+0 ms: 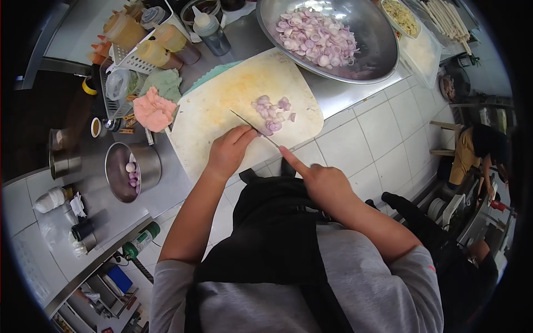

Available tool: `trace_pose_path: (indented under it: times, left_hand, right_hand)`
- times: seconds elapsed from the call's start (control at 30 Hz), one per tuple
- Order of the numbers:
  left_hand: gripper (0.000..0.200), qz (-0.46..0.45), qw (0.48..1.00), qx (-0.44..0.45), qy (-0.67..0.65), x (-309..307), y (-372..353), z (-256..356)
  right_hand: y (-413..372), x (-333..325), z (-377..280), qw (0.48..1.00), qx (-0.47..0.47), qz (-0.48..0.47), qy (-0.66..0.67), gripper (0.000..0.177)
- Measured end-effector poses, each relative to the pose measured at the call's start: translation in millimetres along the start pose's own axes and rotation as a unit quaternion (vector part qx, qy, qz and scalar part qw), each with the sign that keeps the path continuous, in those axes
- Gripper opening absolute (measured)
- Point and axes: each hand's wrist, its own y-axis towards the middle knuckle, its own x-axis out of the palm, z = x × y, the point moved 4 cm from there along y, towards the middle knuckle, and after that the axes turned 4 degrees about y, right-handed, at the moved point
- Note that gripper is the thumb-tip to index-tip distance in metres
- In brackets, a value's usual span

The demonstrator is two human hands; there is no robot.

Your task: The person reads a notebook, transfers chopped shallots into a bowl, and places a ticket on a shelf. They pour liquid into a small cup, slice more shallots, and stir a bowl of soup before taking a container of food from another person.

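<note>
Single head-worn view with a fisheye bend, looking forward and steeply down over the wearer's own chest. Close in: left hand [229,151] and right hand [322,183] at centre, over the near edge of the cutting board [216,105]. Steel counter [172,183] stretching far and left, white tiles [388,127] right.

I'm reading this as a restaurant kitchen, not someone's home. Just past the right hand [325,183] gripping the knife [250,125], a huge steel bowl [380,47] is sitting on a stainless counter [250,44], holding a heap of sliced shallots [316,36]. Left of that grip, sauce squeeze bottles [166,39] are crowding a plastic rack [130,60], and well off to its right another person [477,151] is working.
</note>
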Motion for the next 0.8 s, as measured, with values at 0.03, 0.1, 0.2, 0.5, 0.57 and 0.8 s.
trace_pose_path:
  times: [0.03,0.1,0.2,0.5,0.57,0.8]
  left_hand:
    - [0.023,-0.007,1.000,0.005,0.008,1,-2,-1]
    - [0.023,-0.012,1.000,0.008,0.017,2,-4,-1]
    - [0.023,-0.017,1.000,0.008,0.012,1,-1,1]
    - [0.020,-0.021,1.000,-0.019,0.009,2,-3,-2]
    - [0.021,-0.030,0.999,-0.020,0.003,0,-2,-1]
    - [0.024,-0.035,0.999,-0.019,0.014,2,-5,-3]
  right_hand:
    - [-10,-7,-2,0.999,0.014,-0.040,-0.004,0.094]
    - [-11,-6,-2,0.996,0.026,-0.081,-0.010,0.094]
    - [5,9,-2,0.998,0.037,-0.060,-0.003,0.093]
    - [-12,-11,-2,0.996,0.043,-0.072,0.021,0.093]
    - [-21,-9,-1,0.995,0.046,-0.092,0.005,0.093]
    - [-6,-4,-4,0.999,0.018,-0.038,0.022,0.095]
